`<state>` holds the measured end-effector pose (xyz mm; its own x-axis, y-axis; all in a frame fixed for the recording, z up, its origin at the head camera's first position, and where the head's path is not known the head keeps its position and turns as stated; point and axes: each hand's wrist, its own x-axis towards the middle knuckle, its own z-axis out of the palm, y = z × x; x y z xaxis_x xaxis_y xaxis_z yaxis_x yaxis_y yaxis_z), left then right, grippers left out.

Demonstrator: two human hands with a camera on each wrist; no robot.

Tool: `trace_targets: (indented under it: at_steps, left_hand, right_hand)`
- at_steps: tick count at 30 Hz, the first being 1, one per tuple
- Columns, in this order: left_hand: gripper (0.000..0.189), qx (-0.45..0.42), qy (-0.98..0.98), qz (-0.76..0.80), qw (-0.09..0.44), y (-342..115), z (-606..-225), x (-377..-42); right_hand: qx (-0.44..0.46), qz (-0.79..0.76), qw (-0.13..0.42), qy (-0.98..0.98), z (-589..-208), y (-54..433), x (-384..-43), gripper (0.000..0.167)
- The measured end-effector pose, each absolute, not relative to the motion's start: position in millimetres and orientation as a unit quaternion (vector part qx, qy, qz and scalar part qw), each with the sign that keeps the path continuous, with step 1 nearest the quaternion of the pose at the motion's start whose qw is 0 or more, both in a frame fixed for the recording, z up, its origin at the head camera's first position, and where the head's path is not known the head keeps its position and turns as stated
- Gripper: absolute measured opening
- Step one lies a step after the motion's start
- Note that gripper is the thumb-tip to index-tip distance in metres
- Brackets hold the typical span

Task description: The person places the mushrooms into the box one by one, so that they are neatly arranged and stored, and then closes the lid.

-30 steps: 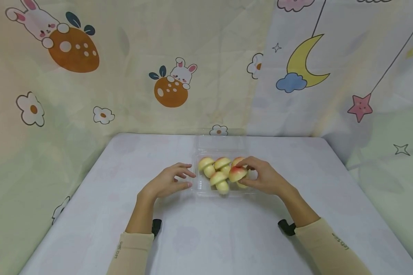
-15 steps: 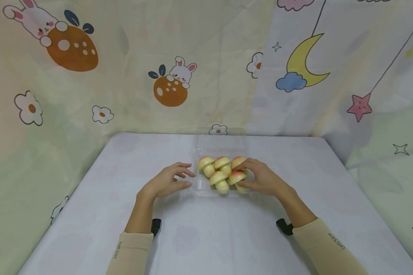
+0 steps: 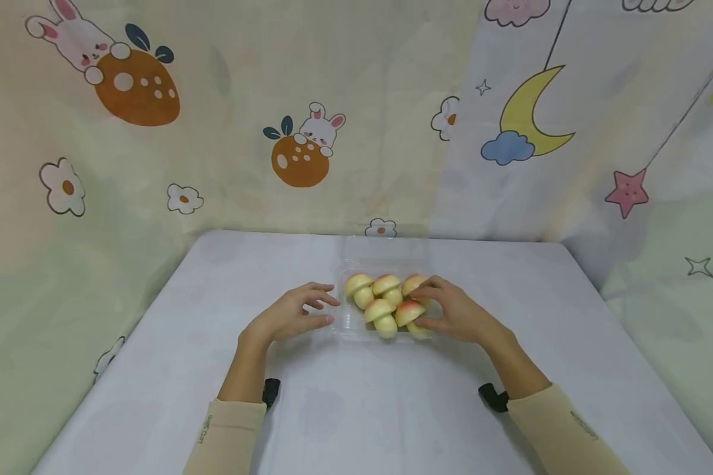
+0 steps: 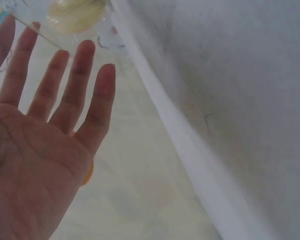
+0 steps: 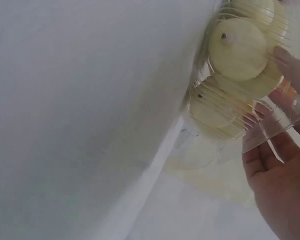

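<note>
A clear plastic box [image 3: 352, 324] holds several mushroom-shaped pieces, pale yellow-green with reddish caps. My right hand [image 3: 460, 313] reaches over its right side, fingers and thumb spread around the front-right mushroom piece [image 3: 409, 313]. Its fingertips look apart from the cap; slight contact cannot be ruled out. In the right wrist view, that hand [image 5: 285, 182] shows partly through the clear wall, beside pale rounded undersides [image 5: 238, 49]. My left hand [image 3: 291, 313] hovers at the box's left side, holding nothing; the left wrist view shows its palm [image 4: 37, 150] with fingers extended.
The box's clear lid [image 3: 386, 251] stands open towards the back. A white cloth covers the table [image 3: 356, 409]. Behind it hangs a printed curtain [image 3: 232, 132] with rabbits, flowers and a moon. Black wrist mounts [image 3: 494, 398] sit below both wrists.
My right hand has lowered the front-right mushroom piece into the box, and its fingers have come away from the cap. The left hand has stayed in place. The head view has shifted slightly.
</note>
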<state>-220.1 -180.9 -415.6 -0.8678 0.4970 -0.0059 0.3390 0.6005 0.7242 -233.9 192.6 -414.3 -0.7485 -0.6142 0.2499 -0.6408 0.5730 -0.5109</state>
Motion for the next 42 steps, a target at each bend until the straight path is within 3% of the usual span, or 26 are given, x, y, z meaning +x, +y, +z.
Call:
trace_targets:
  at_steps: [8, 14, 24, 34, 42]
  left_hand:
    - [0.079, 0.185, 0.904, 0.373, 0.1, -173, -406, -221]
    - [0.092, 0.189, 0.899, 0.374, 0.123, -159, -400, -249]
    - [0.082, 0.129, 0.902, 0.376, 0.167, -145, -399, -314]
    - [0.076, 0.119, 0.916, 0.351, 0.151, -140, -404, -332]
    - [0.07, 0.109, 0.896, 0.41, 0.133, -142, -405, -338]
  right_hand:
    - [0.319, 0.369, 0.027, -0.873, -409, 205, -253, 0.047]
    - [0.242, 0.359, 0.018, -0.901, -402, 213, -280, 0.06]
    - [0.127, 0.418, -0.064, -0.897, -419, 217, -315, 0.078]
    - [0.1, 0.456, -0.087, -0.88, -426, 215, -325, 0.074]
    - [0.102, 0.469, -0.095, -0.872, -430, 218, -328, 0.085]
